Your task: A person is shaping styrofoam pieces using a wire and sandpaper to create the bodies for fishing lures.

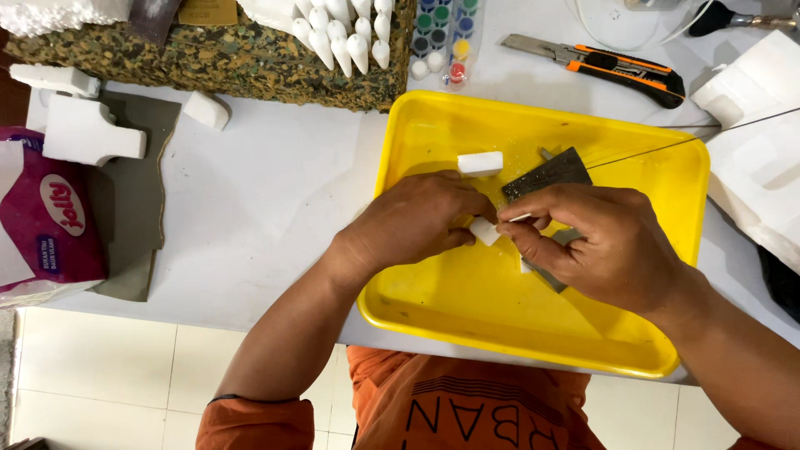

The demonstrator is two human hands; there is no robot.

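White foam piece [484,231] sits pinched in the left hand [417,223], touching the right hand [604,242], which pinches a thin sliver [521,217] over the yellow tray [433,125].

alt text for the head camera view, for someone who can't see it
Two bare hands work over a yellow tray: the left hand pinches a small white foam piece, the right hand holds a thin white sliver against dark sandpaper. Another white foam block lies in the tray; a utility knife sits behind it.

Bright, even daylight floods the white surface [267,192]; soft shadows pool beneath both hands inside the glossy yellow tray [433,125], whose rim shows mild glare. Focus stays sharp throughout.
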